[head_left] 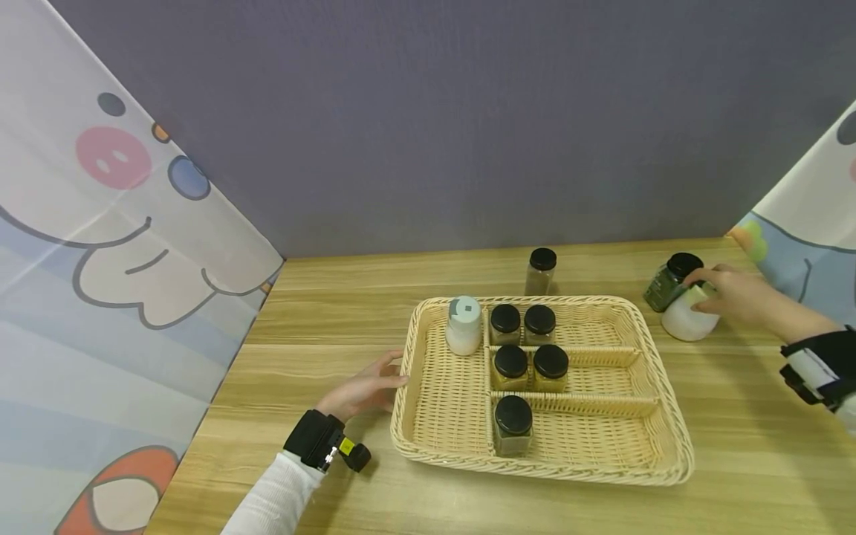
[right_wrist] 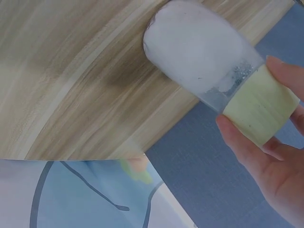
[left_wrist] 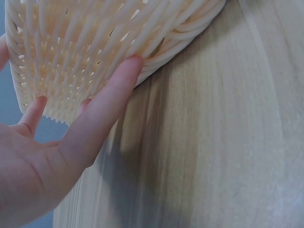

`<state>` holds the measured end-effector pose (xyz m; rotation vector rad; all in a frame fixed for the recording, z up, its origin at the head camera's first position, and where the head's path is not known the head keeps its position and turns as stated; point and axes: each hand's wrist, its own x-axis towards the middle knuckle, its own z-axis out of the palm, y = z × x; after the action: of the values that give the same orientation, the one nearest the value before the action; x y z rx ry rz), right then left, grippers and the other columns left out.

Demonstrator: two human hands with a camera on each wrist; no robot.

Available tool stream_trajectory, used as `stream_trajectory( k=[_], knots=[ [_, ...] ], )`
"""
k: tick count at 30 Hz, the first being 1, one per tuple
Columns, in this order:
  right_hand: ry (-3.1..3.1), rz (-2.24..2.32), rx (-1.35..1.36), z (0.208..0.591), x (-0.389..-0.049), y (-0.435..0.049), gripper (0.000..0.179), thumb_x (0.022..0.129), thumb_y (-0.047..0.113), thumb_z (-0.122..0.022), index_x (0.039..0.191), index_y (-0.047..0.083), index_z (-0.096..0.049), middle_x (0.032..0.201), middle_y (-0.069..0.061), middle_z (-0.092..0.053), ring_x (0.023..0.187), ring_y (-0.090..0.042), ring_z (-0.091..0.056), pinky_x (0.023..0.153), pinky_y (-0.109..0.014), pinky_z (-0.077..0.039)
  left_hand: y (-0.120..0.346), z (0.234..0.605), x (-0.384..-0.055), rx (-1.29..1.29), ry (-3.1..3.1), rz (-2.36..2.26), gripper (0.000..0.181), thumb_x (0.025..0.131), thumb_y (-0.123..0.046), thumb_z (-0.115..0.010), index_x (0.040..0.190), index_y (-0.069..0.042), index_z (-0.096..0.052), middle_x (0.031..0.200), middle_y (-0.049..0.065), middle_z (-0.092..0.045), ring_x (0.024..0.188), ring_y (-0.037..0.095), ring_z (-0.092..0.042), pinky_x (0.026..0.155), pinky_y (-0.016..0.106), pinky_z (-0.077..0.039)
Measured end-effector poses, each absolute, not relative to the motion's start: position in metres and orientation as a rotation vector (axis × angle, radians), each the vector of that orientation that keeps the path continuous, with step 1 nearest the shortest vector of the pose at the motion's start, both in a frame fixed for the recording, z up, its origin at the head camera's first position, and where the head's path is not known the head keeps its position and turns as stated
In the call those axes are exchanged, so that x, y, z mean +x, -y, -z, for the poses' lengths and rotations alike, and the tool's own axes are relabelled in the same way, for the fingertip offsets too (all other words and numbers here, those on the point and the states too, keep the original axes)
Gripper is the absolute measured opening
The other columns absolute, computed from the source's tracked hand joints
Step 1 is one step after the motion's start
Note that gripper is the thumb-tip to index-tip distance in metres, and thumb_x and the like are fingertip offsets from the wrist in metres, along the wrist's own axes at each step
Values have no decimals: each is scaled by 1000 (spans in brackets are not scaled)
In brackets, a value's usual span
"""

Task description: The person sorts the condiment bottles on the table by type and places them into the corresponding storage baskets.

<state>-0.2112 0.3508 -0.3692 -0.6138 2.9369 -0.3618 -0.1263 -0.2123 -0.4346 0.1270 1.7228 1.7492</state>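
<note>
My right hand (head_left: 732, 293) pinches the pale green cap (right_wrist: 262, 105) of a clear jar of white powder (right_wrist: 199, 50) at the table's right side. Close beside that jar is a dark-lidded jar (head_left: 663, 286) with a green label. At the left end of the wicker basket (head_left: 669, 386), my left hand (head_left: 361, 390) touches the outer wall with its fingers spread and extended. The left wrist view has the thumb (left_wrist: 107, 107) against the weave. Inside the basket, a jar with a pale cap (head_left: 464, 327) occupies the left compartment.
Several black-lidded spice jars (head_left: 511, 364) stand in the basket's right-hand compartments, near the divider. Another black-lidded jar (head_left: 539, 273) stands behind the basket's back rim. A grey wall (head_left: 468, 148) bounds the wooden table (head_left: 321, 305), with printed cloths (head_left: 120, 297) on both sides.
</note>
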Motion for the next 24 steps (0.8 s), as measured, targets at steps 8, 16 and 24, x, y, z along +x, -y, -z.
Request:
stream_trajectory(
  k=[8, 16, 24],
  knots=[
    [-2936, 353, -640, 372, -215, -352, 37, 74, 12, -64, 102, -5, -48, 89, -37, -47, 59, -23, -49, 46, -39, -45, 213, 436, -127, 137, -1719, -1747, 61, 84, -17, -57, 133, -18, -22, 132, 23, -33, 105, 36, -48, 81, 55, -47],
    [-2921, 345, -646, 370, -218, -352, 37, 71, 11, -67, 99, -5, -50, 86, -33, -50, 59, -21, -49, 45, -35, -44, 212, 435, -127, 137, -1708, -1746, 60, 84, -15, -56, 133, -19, -22, 128, 24, -36, 103, 36, -49, 82, 55, -47],
    [-2926, 327, -683, 365, -218, -350, 35, 71, 11, -68, 97, -5, -51, 83, -27, -53, 64, -25, -51, 49, -38, -46, 212, 434, -127, 146, -1698, -1748, 60, 85, -14, -55, 133, -17, -20, 129, 26, -35, 104, 38, -48, 82, 54, -47]
  ],
)
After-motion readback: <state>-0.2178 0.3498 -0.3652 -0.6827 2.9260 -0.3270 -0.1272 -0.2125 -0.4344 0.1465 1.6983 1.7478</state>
